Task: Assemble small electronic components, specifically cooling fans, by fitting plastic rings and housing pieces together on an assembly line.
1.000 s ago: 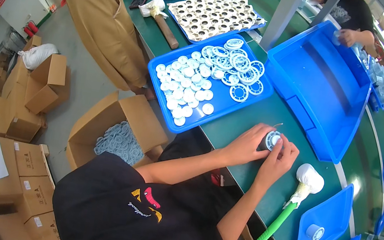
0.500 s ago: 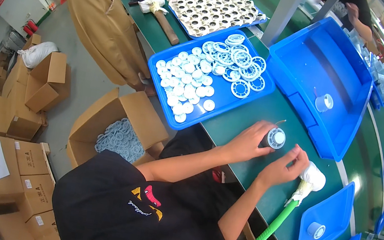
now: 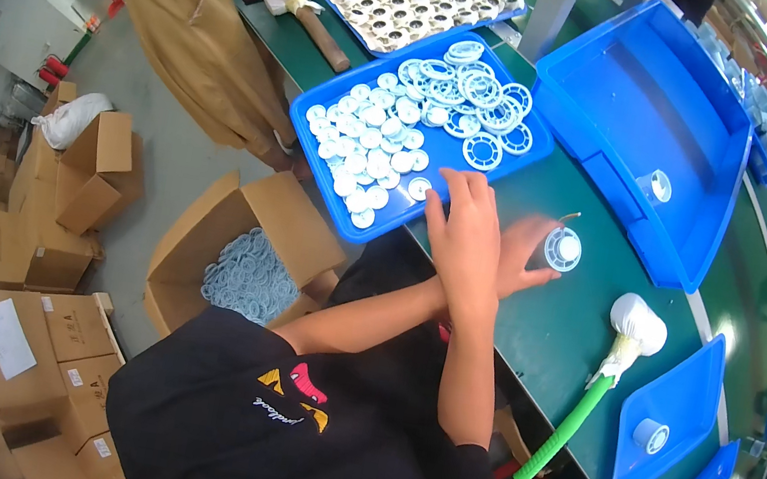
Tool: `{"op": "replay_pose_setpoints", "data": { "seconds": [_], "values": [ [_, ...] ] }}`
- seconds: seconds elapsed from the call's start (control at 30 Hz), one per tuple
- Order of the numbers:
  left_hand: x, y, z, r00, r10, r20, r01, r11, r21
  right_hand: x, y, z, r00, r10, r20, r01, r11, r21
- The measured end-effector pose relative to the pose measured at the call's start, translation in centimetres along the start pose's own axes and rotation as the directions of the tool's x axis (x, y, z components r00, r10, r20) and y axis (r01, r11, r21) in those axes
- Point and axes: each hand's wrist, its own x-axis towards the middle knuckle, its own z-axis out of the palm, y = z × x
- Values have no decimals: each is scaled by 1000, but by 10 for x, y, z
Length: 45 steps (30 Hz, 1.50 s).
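Observation:
My left hand (image 3: 516,258), slightly blurred, holds a clear round plastic cup (image 3: 562,249) with a ringed, light-coloured top over the green table. Across my left forearm reaches my right hand (image 3: 466,233), its fingers apart and nothing visible in them. Its fingertips are at the near right edge of a blue tray (image 3: 370,226), close to a small white disc (image 3: 419,189). Many more small white discs (image 3: 364,147) lie in that tray, with a heap of pale blue slotted rings (image 3: 482,150) beside them. I cannot tell whether my fingers touch the disc.
A mallet with a wrapped head and green handle (image 3: 565,427) lies at right. Beyond stand a deep blue bin (image 3: 605,190) and a small blue tray (image 3: 696,404), each with a cup. A wooden-handled mallet (image 3: 324,39) and a co-worker (image 3: 170,31) are at far left; below, a carton (image 3: 188,253) of rings.
My right hand has left the cup's side and swung left over my left arm to the tray of discs. The left hand still has the cup. A hand has appeared at lower right.

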Motion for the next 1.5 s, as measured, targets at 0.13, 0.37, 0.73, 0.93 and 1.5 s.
{"op": "replay_pose_setpoints", "data": {
  "seconds": [0.13,0.37,0.73,0.93,1.5],
  "values": [
    [-1,-7,1,1000,16,-19,-16,1000,-16,0,10,9,1000,9,-11,-9,999,52],
    [3,0,1,1000,12,10,-12,1000,-22,12,4,22,998,-9,68,29,953,-302],
    [3,-3,6,996,84,-32,-83,996,29,38,39,-1,994,104,-14,-104,948,-302],
    [0,-11,2,996,68,64,-70,997,27,63,49,20,971,171,170,-31,788,-614],
    [6,2,2,985,-1,173,42,971,-234,49,54,-44,926,175,-334,-140,982,127]
  ]
}}
